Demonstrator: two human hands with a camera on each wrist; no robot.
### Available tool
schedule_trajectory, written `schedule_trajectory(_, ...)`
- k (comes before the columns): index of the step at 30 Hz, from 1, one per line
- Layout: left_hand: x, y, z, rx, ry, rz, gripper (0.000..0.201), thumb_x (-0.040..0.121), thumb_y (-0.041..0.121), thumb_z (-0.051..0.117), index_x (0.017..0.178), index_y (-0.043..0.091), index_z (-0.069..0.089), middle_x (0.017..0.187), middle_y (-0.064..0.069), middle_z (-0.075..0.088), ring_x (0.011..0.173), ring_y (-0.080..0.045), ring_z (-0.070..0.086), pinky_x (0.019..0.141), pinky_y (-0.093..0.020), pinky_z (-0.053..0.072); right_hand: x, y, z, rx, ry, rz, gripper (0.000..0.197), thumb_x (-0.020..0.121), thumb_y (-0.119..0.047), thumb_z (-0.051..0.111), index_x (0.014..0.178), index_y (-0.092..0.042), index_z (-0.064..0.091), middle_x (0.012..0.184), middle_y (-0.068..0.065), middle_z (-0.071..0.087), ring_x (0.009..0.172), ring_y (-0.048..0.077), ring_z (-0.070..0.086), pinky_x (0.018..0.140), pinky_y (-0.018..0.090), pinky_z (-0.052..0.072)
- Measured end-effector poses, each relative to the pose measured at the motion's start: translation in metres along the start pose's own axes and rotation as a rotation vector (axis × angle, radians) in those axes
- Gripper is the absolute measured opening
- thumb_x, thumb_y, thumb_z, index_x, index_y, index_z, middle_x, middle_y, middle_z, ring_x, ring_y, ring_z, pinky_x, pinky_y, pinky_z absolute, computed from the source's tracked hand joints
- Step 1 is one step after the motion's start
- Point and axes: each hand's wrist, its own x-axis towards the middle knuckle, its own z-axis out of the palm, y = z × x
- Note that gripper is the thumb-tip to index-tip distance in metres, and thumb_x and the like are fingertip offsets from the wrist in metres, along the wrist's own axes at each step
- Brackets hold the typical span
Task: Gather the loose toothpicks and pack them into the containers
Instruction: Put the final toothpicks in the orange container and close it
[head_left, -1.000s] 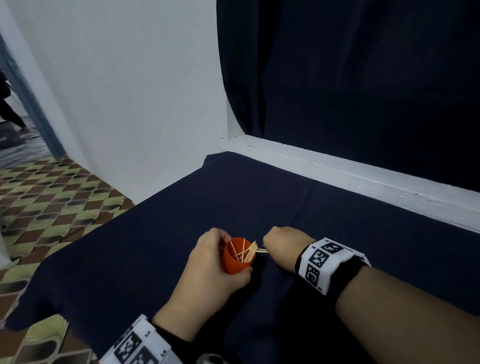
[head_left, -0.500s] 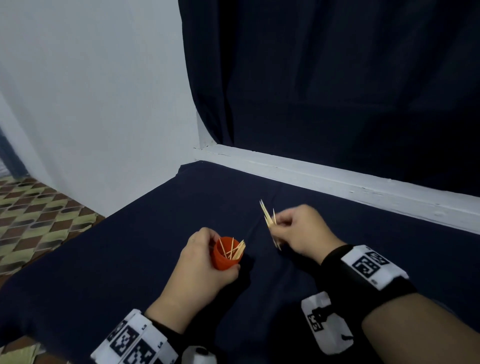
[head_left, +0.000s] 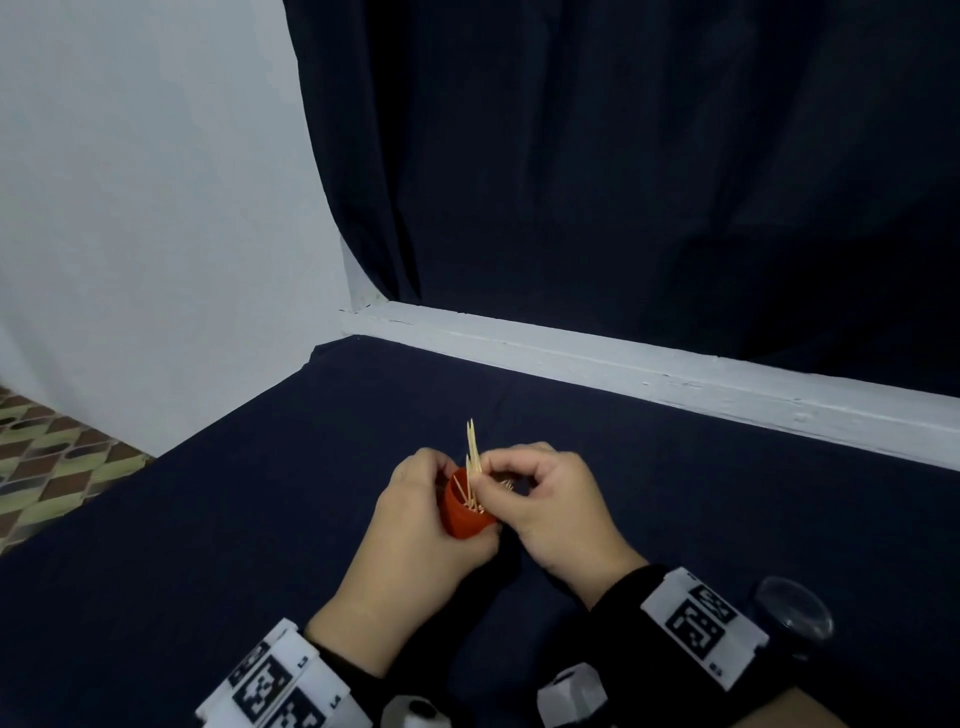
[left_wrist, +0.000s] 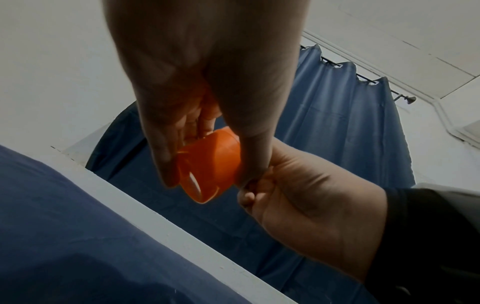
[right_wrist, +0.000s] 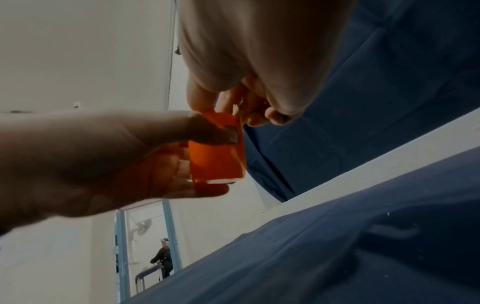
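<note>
My left hand (head_left: 415, 525) grips a small orange container (head_left: 462, 514) just above the dark blue cloth, thumb and fingers curled round its wall. Several toothpicks stand loosely inside it. My right hand (head_left: 540, 499) pinches a small bundle of toothpicks (head_left: 471, 452) upright, their lower ends reaching into the container's mouth. From the left wrist the orange container (left_wrist: 210, 164) shows from below between my fingers, with the right hand (left_wrist: 306, 201) touching it. The right wrist view has the container (right_wrist: 217, 150) in the left hand (right_wrist: 103, 164), toothpick tips (right_wrist: 235, 108) just above its rim.
The dark blue cloth (head_left: 260, 545) covers the work surface, ending at a white ledge (head_left: 675, 379) with a dark curtain (head_left: 623, 182) behind. The cloth's left edge drops to a patterned floor (head_left: 47, 457). A person (right_wrist: 162, 261) stands far off through a doorway.
My right hand lifted a bundle of toothpicks away from the container, then brought it back upright over the mouth. The left hand kept hold of the container.
</note>
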Motion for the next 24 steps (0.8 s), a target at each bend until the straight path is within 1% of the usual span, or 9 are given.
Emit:
schedule_trajectory(2, 0.001, 0.001, 0.001, 0.000, 0.000, 0.014, 0.036, 0.063, 0.026, 0.076, 0.089, 0.025, 0.052, 0.092, 0.007, 0.057, 0.079, -0.005, 0.058, 0.066, -0.018, 0.048, -0.001, 0.003, -0.002, -0.042, -0.002, -0.028, 0.020, 0.075, -0.005, 0.076, 0.078, -0.025, 0.077, 0.081, -0.005, 0.070, 0.086, 0.003, 0.058, 0.079, 0.014, 0.044)
schedule_trajectory(4, 0.001, 0.001, 0.002, 0.001, -0.004, 0.020, 0.036, 0.063, 0.026, 0.077, 0.088, 0.027, 0.051, 0.092, 0.008, 0.056, 0.079, -0.005, 0.058, 0.066, -0.016, 0.048, -0.002, 0.006, -0.003, 0.022, 0.004, -0.010, 0.026, 0.072, -0.004, 0.079, 0.083, -0.026, 0.076, 0.085, -0.006, 0.071, 0.092, 0.008, 0.061, 0.084, 0.020, 0.048)
schedule_trajectory(6, 0.001, 0.001, 0.003, 0.029, -0.014, 0.014, 0.039, 0.065, 0.027, 0.079, 0.090, 0.029, 0.050, 0.094, 0.009, 0.054, 0.082, -0.004, 0.057, 0.067, -0.014, 0.048, -0.003, 0.008, -0.006, 0.110, 0.014, 0.030, 0.033, 0.071, 0.001, 0.079, 0.089, -0.026, 0.075, 0.088, -0.002, 0.072, 0.084, 0.011, 0.060, 0.077, 0.020, 0.050)
schedule_trajectory(9, 0.001, 0.001, 0.004, 0.057, -0.030, 0.007, 0.043, 0.065, 0.027, 0.081, 0.092, 0.031, 0.047, 0.097, 0.012, 0.051, 0.085, -0.001, 0.054, 0.069, -0.012, 0.047, -0.003, 0.011, -0.009, 0.128, 0.045, 0.041, 0.041, 0.076, 0.008, 0.071, 0.090, -0.030, 0.073, 0.090, 0.000, 0.071, 0.070, 0.010, 0.050, 0.065, 0.018, 0.045)
schedule_trajectory(13, 0.002, 0.000, 0.007, 0.075, -0.038, 0.015, 0.046, 0.064, 0.028, 0.082, 0.093, 0.031, 0.047, 0.098, 0.012, 0.050, 0.088, -0.001, 0.053, 0.071, -0.014, 0.046, -0.006, 0.006, -0.010, 0.188, 0.048, 0.031, 0.041, 0.090, 0.009, 0.051, 0.091, -0.027, 0.071, 0.095, 0.001, 0.071, 0.085, 0.011, 0.064, 0.075, 0.019, 0.050)
schedule_trajectory(16, 0.002, 0.000, 0.010, 0.076, -0.032, 0.020, 0.047, 0.063, 0.028, 0.083, 0.095, 0.030, 0.047, 0.098, 0.012, 0.050, 0.087, -0.002, 0.054, 0.070, -0.015, 0.046, -0.010, 0.004, -0.014, 0.118, 0.076, -0.030, 0.027, 0.086, -0.004, 0.065, 0.093, -0.028, 0.071, 0.100, -0.005, 0.065, 0.091, 0.007, 0.060, 0.077, 0.017, 0.046)
schedule_trajectory(19, 0.002, -0.001, 0.012, 0.069, 0.002, 0.045, 0.048, 0.062, 0.026, 0.084, 0.094, 0.030, 0.048, 0.098, 0.012, 0.050, 0.087, -0.001, 0.053, 0.070, -0.013, 0.044, -0.013, 0.008, -0.019, -0.023, 0.137, -0.051, 0.032, 0.070, -0.009, 0.082, 0.089, -0.031, 0.070, 0.093, -0.010, 0.061, 0.082, 0.003, 0.056, 0.071, 0.016, 0.046)
schedule_trajectory(22, 0.001, 0.000, 0.014, 0.062, 0.001, 0.105, 0.048, 0.062, 0.021, 0.083, 0.092, 0.034, 0.047, 0.097, 0.014, 0.049, 0.088, 0.003, 0.051, 0.072, -0.011, 0.044, -0.016, 0.009, -0.019, -0.053, 0.176, -0.080, 0.029, 0.069, 0.002, 0.080, 0.074, -0.025, 0.072, 0.078, -0.009, 0.062, 0.068, 0.000, 0.058, 0.064, 0.012, 0.045)
schedule_trajectory(24, 0.001, 0.002, 0.017, 0.095, -0.045, 0.172, 0.048, 0.064, 0.017, 0.081, 0.091, 0.035, 0.046, 0.098, 0.015, 0.047, 0.093, 0.006, 0.047, 0.076, -0.008, 0.041, -0.020, 0.006, -0.018, -0.134, 0.155, -0.150, 0.022, 0.073, 0.006, 0.075, 0.074, -0.016, 0.076, 0.077, -0.010, 0.064, 0.070, -0.002, 0.061, 0.064, 0.007, 0.044)
